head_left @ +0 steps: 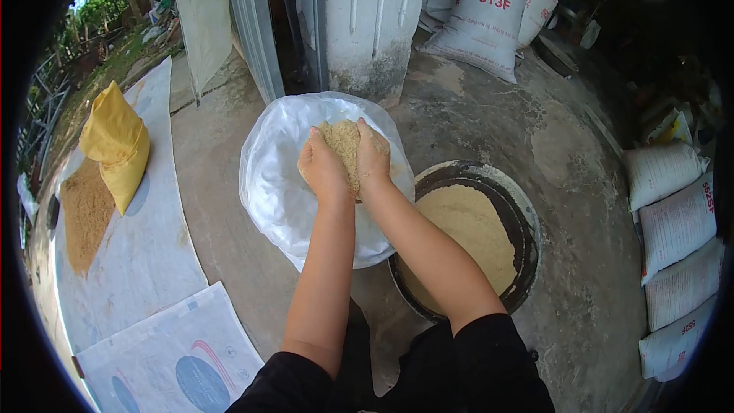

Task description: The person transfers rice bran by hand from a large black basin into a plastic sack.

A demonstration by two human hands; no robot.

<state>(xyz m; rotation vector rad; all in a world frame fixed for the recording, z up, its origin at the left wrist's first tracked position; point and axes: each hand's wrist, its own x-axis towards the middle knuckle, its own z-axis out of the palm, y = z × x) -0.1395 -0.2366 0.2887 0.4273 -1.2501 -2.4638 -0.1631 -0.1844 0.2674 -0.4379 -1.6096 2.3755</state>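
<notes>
My left hand [322, 168] and my right hand [374, 159] are cupped side by side, holding a heap of pale yellow, coarse meal [343, 144] between them. They hang over the mouth of a large white plastic bag [277, 183] with a clear liner; its contents are hidden from me. To the right of the bag, under my right forearm, is a round black tub [529, 222]. A broad mound of similar pale meal [470, 222] lies inside that tub.
On the left, a yellow sack [126, 149] stands beside brown grain [88, 210] spread on a pale sheet [157, 237]. Full white sacks [482, 19] stand at the back, and several more sacks [677, 229] are stacked at right. A white pillar [373, 23] rises behind the bag.
</notes>
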